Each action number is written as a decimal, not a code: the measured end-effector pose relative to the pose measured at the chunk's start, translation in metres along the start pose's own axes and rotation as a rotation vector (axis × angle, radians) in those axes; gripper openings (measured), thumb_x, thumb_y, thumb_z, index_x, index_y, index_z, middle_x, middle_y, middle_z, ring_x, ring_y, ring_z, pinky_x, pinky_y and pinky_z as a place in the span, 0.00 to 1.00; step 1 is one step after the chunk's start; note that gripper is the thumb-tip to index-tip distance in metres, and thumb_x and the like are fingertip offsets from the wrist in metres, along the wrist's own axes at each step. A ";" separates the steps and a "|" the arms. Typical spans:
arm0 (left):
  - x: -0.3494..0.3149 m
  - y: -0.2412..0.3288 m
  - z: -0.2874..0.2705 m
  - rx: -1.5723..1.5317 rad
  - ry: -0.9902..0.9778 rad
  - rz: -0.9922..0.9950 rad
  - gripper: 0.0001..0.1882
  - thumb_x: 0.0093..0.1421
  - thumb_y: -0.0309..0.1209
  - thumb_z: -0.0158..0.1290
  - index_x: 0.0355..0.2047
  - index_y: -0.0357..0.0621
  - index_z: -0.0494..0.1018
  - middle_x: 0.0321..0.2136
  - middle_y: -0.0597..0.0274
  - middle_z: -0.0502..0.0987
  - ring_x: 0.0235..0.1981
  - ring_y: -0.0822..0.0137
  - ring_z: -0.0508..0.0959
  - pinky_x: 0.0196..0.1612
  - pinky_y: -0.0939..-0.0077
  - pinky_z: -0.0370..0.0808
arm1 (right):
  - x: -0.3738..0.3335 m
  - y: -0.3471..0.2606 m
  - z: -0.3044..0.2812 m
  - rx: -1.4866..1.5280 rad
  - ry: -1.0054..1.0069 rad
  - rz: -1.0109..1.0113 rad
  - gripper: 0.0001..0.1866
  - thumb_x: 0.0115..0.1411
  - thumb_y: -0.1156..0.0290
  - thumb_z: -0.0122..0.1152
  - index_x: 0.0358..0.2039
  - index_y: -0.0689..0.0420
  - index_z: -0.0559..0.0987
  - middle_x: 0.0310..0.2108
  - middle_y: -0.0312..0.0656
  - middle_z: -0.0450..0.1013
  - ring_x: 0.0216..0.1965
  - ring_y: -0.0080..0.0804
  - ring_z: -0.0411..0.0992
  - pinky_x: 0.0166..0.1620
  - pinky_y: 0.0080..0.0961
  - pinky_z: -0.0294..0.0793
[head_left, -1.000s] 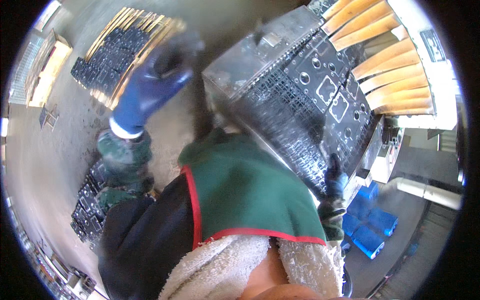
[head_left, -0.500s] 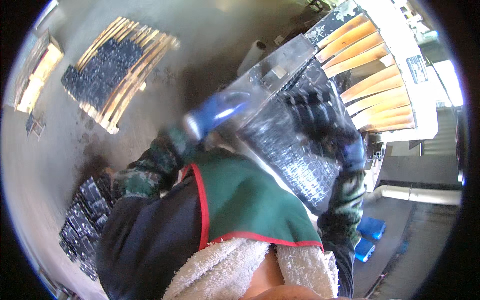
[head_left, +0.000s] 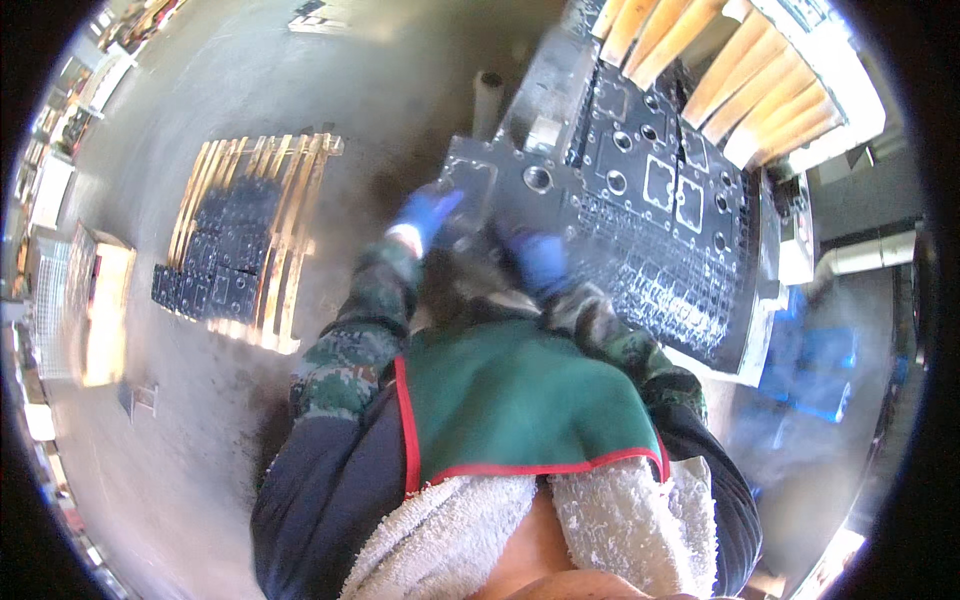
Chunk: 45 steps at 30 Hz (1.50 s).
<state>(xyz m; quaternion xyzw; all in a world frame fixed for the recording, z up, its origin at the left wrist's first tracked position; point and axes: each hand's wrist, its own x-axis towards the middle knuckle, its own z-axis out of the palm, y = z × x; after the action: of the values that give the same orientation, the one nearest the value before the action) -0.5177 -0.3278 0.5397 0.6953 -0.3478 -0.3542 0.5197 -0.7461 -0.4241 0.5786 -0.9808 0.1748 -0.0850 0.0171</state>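
A flat black panel (head_left: 472,188) with a round hole and a thin square outline juts out over the left end of the machine's bed. My left hand (head_left: 428,216), in a blue glove, is closed on its left edge. At the panel's near edge, my right hand (head_left: 540,262), also blue-gloved, grips it; motion blurs its fingers, and their tips are hidden. To the right lie several more black panels (head_left: 640,150) with round holes and square outlines, side by side on the bed. A shiny, bristly-textured black surface (head_left: 660,275) shows nearer to me.
Orange curtain strips (head_left: 745,75) hang across the machine's far opening. A wooden pallet (head_left: 290,250) on the floor at left bears more black panels (head_left: 235,235). Farther left is a wooden crate (head_left: 105,310). Blue objects (head_left: 825,375) and a pale pipe (head_left: 870,255) are at right.
My right hand has come left from over the bed, and the black panel now sticks out at the bed's left end. My left hand, raised free before, holds it. My view has turned.
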 end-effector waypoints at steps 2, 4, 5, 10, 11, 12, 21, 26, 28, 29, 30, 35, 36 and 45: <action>-0.002 0.007 0.004 -0.150 0.045 -0.100 0.21 0.60 0.39 0.59 0.49 0.39 0.76 0.43 0.60 0.80 0.41 0.67 0.78 0.47 0.71 0.74 | -0.009 0.014 -0.010 0.060 -0.023 0.182 0.38 0.54 0.61 0.59 0.65 0.50 0.60 0.30 0.48 0.76 0.29 0.50 0.77 0.35 0.50 0.74; -0.004 0.021 0.005 -0.260 0.022 -0.160 0.19 0.60 0.37 0.59 0.48 0.39 0.76 0.42 0.60 0.80 0.42 0.67 0.77 0.49 0.70 0.73 | -0.023 0.033 -0.020 0.049 0.331 0.405 0.43 0.51 0.56 0.64 0.65 0.55 0.59 0.32 0.50 0.77 0.33 0.51 0.77 0.40 0.50 0.75; -0.003 0.028 0.005 -0.241 0.021 -0.095 0.17 0.60 0.35 0.59 0.46 0.39 0.77 0.39 0.64 0.80 0.39 0.71 0.77 0.46 0.72 0.74 | -0.026 0.040 -0.020 0.065 0.363 0.544 0.45 0.50 0.52 0.64 0.65 0.57 0.59 0.35 0.53 0.77 0.35 0.53 0.77 0.42 0.49 0.75; 0.020 0.045 -0.001 -0.264 -0.057 -0.229 0.13 0.60 0.32 0.59 0.43 0.39 0.78 0.37 0.64 0.80 0.35 0.71 0.78 0.42 0.73 0.75 | -0.035 0.086 0.004 0.349 -0.251 0.618 0.42 0.55 0.44 0.60 0.62 0.60 0.64 0.41 0.57 0.77 0.43 0.56 0.76 0.47 0.45 0.76; 0.022 0.043 0.000 -0.246 -0.054 -0.171 0.13 0.60 0.31 0.58 0.43 0.39 0.78 0.37 0.64 0.80 0.35 0.71 0.78 0.42 0.73 0.75 | -0.039 0.099 0.007 0.538 -0.060 0.567 0.36 0.55 0.49 0.61 0.59 0.56 0.68 0.43 0.57 0.77 0.45 0.55 0.76 0.48 0.42 0.76; 0.023 0.042 0.000 -0.203 -0.011 -0.169 0.13 0.60 0.31 0.58 0.43 0.39 0.78 0.37 0.64 0.80 0.35 0.71 0.78 0.42 0.73 0.75 | -0.037 0.111 0.010 0.807 0.031 0.608 0.32 0.55 0.52 0.62 0.59 0.51 0.70 0.43 0.56 0.77 0.45 0.54 0.76 0.49 0.40 0.76; 0.014 0.055 0.009 -0.263 0.045 -0.248 0.17 0.61 0.37 0.57 0.45 0.39 0.78 0.38 0.60 0.81 0.36 0.68 0.79 0.43 0.71 0.75 | 0.004 0.225 -0.002 0.687 -0.070 0.965 0.30 0.64 0.43 0.48 0.56 0.52 0.73 0.48 0.56 0.75 0.51 0.57 0.72 0.54 0.43 0.70; 0.007 0.066 0.010 -0.005 0.115 -0.122 0.20 0.61 0.42 0.56 0.43 0.37 0.79 0.36 0.56 0.82 0.33 0.64 0.80 0.40 0.68 0.75 | 0.028 0.225 0.028 0.484 -0.044 0.552 0.35 0.67 0.39 0.34 0.45 0.55 0.81 0.44 0.51 0.78 0.51 0.49 0.73 0.54 0.39 0.69; 0.007 0.067 0.009 0.194 0.131 -0.045 0.21 0.61 0.43 0.57 0.43 0.36 0.79 0.35 0.55 0.83 0.33 0.65 0.80 0.40 0.68 0.75 | 0.030 0.226 0.033 0.742 -0.141 0.708 0.34 0.67 0.39 0.36 0.41 0.56 0.82 0.44 0.48 0.78 0.47 0.52 0.75 0.52 0.39 0.70; 0.007 0.065 0.008 -0.022 0.091 -0.187 0.21 0.61 0.43 0.57 0.42 0.35 0.79 0.35 0.55 0.83 0.34 0.66 0.80 0.40 0.67 0.75 | 0.032 0.227 0.034 0.700 -0.097 0.673 0.31 0.67 0.41 0.38 0.44 0.55 0.80 0.43 0.47 0.79 0.45 0.52 0.75 0.51 0.40 0.70; 0.008 0.064 0.007 -0.060 0.089 -0.202 0.21 0.61 0.43 0.57 0.42 0.35 0.79 0.35 0.55 0.83 0.34 0.66 0.80 0.40 0.68 0.75 | 0.032 0.228 0.034 0.663 0.038 0.619 0.29 0.67 0.43 0.39 0.48 0.54 0.78 0.42 0.46 0.79 0.44 0.52 0.76 0.51 0.40 0.71; 0.023 0.046 0.000 0.232 0.057 -0.073 0.22 0.62 0.40 0.56 0.50 0.37 0.76 0.44 0.58 0.81 0.41 0.67 0.79 0.49 0.71 0.72 | 0.032 0.242 0.025 0.046 -0.096 0.323 0.30 0.62 0.58 0.50 0.64 0.42 0.57 0.37 0.48 0.80 0.37 0.50 0.78 0.43 0.46 0.74; 0.025 0.041 -0.001 0.270 0.050 -0.068 0.22 0.62 0.40 0.56 0.51 0.37 0.75 0.45 0.58 0.80 0.42 0.67 0.78 0.50 0.71 0.72 | 0.032 0.248 0.021 0.055 -0.121 0.316 0.29 0.61 0.58 0.51 0.62 0.42 0.60 0.36 0.49 0.79 0.37 0.51 0.78 0.42 0.47 0.75; 0.040 0.008 0.002 0.268 0.116 -0.006 0.17 0.59 0.40 0.61 0.43 0.41 0.80 0.38 0.60 0.82 0.40 0.68 0.78 0.49 0.70 0.72 | 0.078 0.327 -0.086 0.526 -0.019 0.136 0.20 0.57 0.65 0.63 0.50 0.51 0.78 0.38 0.49 0.80 0.38 0.41 0.78 0.42 0.38 0.77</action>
<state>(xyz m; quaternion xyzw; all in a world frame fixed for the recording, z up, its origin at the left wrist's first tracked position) -0.4999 -0.3641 0.5415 0.7787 -0.3594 -0.2656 0.4404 -0.8001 -0.7584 0.6550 -0.9293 0.2122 -0.1169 0.2787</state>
